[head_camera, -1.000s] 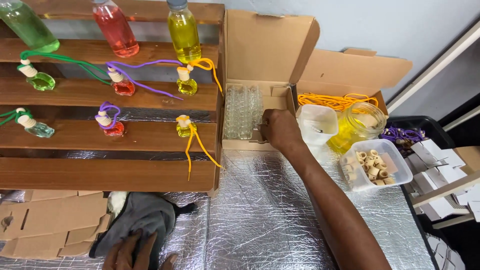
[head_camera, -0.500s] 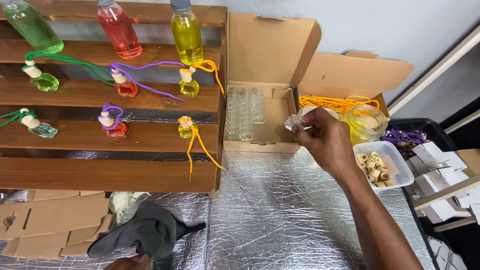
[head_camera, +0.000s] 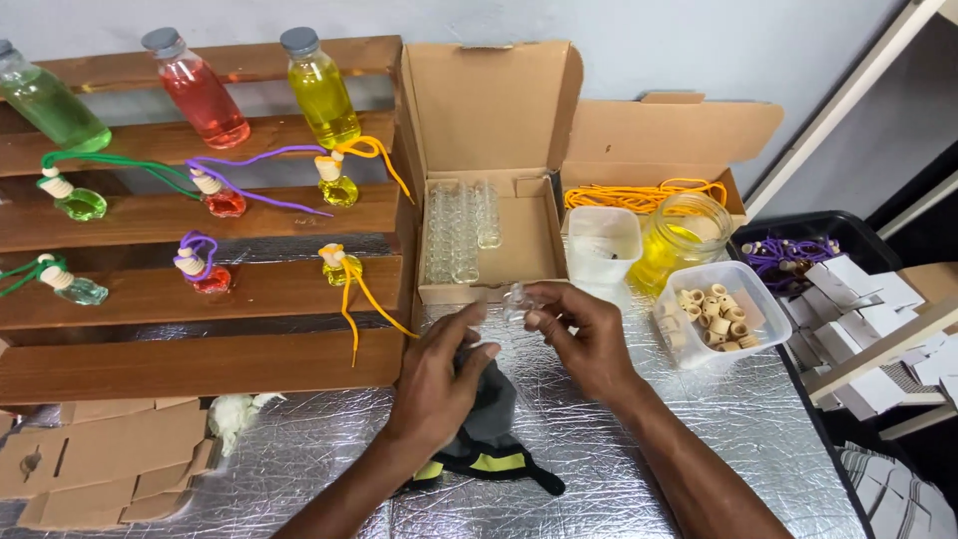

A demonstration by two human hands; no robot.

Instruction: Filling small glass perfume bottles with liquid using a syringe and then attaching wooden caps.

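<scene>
Glass vial (head_camera: 516, 299), axis unclear, pinched by right hand (head_camera: 589, 339); left hand (head_camera: 439, 384) grips cloth (head_camera: 489, 429).

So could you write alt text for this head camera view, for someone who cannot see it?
Two hands meet over a foil-covered table: the right hand pinches a small clear glass bottle, the left hand grips a dark cloth. Behind are a cardboard box of empty bottles and wooden shelves with coloured liquids.
</scene>
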